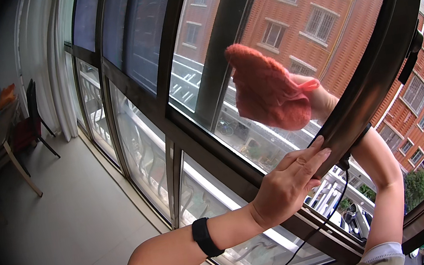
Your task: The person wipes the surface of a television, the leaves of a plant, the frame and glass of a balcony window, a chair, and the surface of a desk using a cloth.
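Note:
My left hand [291, 184] grips the dark metal frame of a sliding window sash [333, 134], its fingers laid over the edge. My right arm reaches around that frame to the outer side. My right hand [321, 100] is seen through the window pane [259, 12], mostly covered by a coral-red plush cleaning mitt [267, 90] with a small loop at its cuff. The mitt is spread on or close to the outer face of the glass; contact is hard to judge. My right fingers are hidden inside or behind it.
A black cable [336, 208] hangs from near my right arm to my waist. Lower panes [143, 143] and white railings [207, 183] run leftward. A chair [32, 115], a table [11, 152] and a curtain [59, 73] stand at left. Outside, a brick building [344, 24] rises above parked cars.

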{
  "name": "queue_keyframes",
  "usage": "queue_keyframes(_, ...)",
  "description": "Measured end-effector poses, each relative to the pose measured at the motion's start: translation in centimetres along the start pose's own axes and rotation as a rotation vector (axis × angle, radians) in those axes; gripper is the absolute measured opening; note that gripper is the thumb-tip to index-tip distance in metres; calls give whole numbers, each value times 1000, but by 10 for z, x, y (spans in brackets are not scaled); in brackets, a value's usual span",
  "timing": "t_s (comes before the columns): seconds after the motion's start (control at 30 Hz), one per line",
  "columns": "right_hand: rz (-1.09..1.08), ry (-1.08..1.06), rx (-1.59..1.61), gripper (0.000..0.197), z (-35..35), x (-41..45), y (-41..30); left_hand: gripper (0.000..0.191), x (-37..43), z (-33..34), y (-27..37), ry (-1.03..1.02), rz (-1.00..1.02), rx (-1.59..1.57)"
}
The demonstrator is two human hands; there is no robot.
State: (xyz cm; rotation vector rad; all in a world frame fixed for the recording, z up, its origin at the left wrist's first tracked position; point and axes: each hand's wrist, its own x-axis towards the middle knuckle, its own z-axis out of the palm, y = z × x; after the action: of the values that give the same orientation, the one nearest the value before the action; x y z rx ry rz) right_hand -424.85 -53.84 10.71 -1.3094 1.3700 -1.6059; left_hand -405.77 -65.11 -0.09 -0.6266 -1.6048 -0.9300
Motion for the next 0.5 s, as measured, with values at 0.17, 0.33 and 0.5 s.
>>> queue_keyframes(0.17,282,-109,84,64,16,22,52,64,-1,9,5,19,-3,-19)
queue_keyframes(0.33,177,0,32,63,1,3,14,62,-2,24,13,15,15,-99)
queue_keyframes(0.5,-145,91,-57,62,-17,-19,-52,56,-10,25,12,-75,55,-108)
